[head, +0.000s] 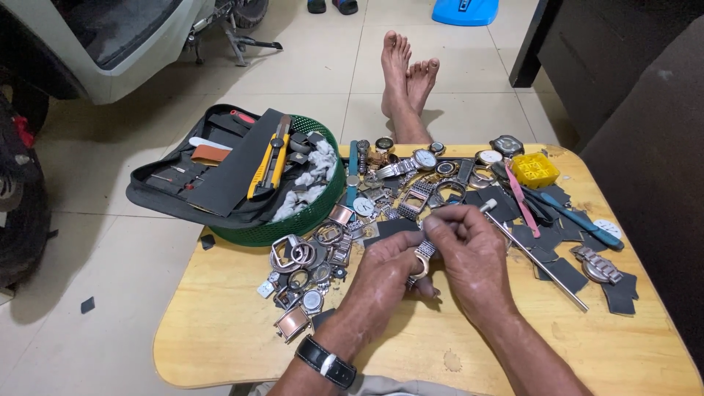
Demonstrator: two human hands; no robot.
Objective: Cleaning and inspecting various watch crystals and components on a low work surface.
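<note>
Standing on pale tiles, wooden table (220, 330) bears watch parts (308, 271).

Head camera — close, looking down, perhaps forward-tilted.

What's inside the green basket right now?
In the green basket: crumpled white cloth and a few dark small parts. An open black tool case with a yellow utility knife lies across it, hiding the rest.

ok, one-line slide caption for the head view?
Both hands, left hand and right hand, pinch a metal watch band over a wooden table strewn with watch parts.
</note>
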